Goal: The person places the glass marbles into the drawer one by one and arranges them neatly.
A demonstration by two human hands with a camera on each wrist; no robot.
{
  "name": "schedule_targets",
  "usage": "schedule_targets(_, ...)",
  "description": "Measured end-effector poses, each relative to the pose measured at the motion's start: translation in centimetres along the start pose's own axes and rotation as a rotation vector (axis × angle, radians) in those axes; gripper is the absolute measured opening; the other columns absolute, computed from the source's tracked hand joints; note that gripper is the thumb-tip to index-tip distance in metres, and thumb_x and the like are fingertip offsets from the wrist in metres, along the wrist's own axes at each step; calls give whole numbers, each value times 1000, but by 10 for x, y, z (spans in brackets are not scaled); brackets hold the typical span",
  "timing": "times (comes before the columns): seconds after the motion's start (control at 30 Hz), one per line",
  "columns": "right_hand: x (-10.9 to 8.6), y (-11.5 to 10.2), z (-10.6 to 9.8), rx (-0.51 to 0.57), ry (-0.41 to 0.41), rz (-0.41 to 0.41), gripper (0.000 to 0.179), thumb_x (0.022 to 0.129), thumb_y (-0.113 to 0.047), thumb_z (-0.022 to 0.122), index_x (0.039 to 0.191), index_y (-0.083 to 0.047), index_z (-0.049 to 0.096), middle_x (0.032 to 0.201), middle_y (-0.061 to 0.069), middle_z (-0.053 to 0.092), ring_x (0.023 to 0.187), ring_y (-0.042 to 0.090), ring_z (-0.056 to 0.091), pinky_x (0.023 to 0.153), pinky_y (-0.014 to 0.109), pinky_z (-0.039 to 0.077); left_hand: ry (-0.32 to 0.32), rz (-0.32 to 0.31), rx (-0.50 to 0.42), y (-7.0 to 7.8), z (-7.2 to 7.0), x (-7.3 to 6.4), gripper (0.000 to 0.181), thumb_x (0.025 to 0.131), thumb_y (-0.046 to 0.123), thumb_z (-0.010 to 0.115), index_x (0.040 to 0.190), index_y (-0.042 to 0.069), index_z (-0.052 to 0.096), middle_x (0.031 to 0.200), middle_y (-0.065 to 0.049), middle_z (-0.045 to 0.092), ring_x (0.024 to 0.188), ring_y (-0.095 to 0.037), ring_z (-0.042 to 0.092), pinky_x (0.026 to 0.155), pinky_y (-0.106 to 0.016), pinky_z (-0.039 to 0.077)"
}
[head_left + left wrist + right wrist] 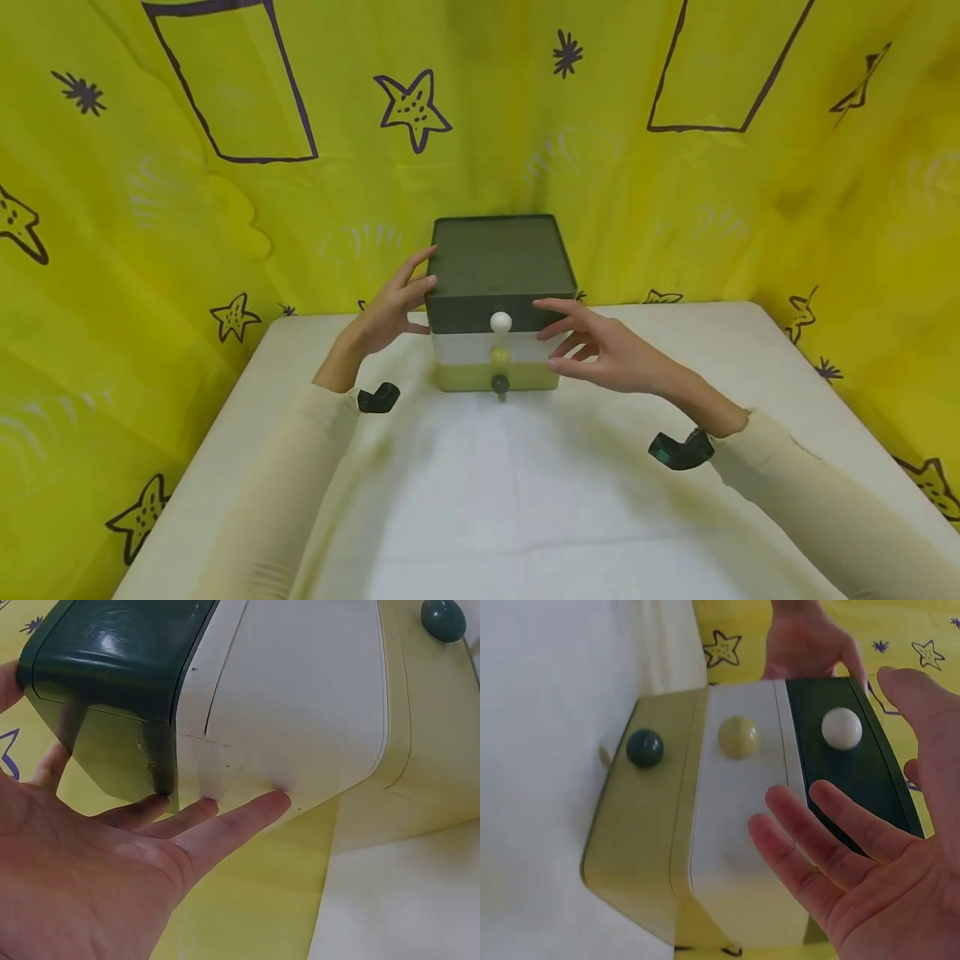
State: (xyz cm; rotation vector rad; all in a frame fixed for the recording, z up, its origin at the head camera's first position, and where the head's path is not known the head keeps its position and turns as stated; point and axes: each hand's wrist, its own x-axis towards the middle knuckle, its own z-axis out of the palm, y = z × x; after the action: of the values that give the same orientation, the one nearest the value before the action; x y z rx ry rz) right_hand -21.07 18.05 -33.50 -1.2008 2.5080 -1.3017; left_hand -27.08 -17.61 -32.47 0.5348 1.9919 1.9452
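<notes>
A small drawer box (495, 254) stands toward the back of a white table, stacked in three colours. Its top drawer (461, 315) is dark green with a white knob (501, 322). Below come a white drawer (461, 348) with a yellow knob (738, 736) and a pale yellow drawer (461, 378) with a dark green knob (645, 748). All three fronts sit flush. My left hand (386, 312) spreads its fingers against the box's left side, fingertips at the green and white tiers. My right hand (611, 354), fingers loosely extended, is at the front right corner, beside the knobs.
The white tabletop (465, 500) stretches in front of the box. A yellow curtain (487, 167) with drawn stars hangs close behind the box and along both sides. Dark wrist bands (681, 450) show at both cream sleeves (300, 475).
</notes>
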Motion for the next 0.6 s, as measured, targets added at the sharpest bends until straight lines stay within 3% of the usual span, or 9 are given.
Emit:
schedule_targets(0.2,18,0,22,105,-1,0,71,95,-12,74,156,-18,39,133,16,65,98,18,73,84,37,60,2,3,-20,-5,-3,0,68,105,32,47,164,33,15,171,-8,1,155,-43,10,103,-80,30)
schedule_targets(0.4,29,-4,36,192,57,29,68,94,-11,76,154,-20,44,135,18,64,95,22,74,82,35,60,8,12,-30,-6,-3,2,66,105,32,47,163,32,16,169,-11,7,153,-44,14,102,-80,30)
schedule_targets(0.5,33,-4,41,236,98,38,65,94,-10,76,151,-20,48,131,19,66,95,31,75,81,37,60,7,16,-31,-7,-2,3,65,105,31,47,163,32,18,168,-11,10,153,-43,17,102,-80,31)
schedule_targets(0.6,37,-4,46,298,135,28,61,94,-7,75,149,-17,50,124,21,68,93,41,73,80,49,60,9,21,-26,-7,-1,4,64,105,31,47,162,32,19,168,-9,9,153,-43,16,100,-80,33)
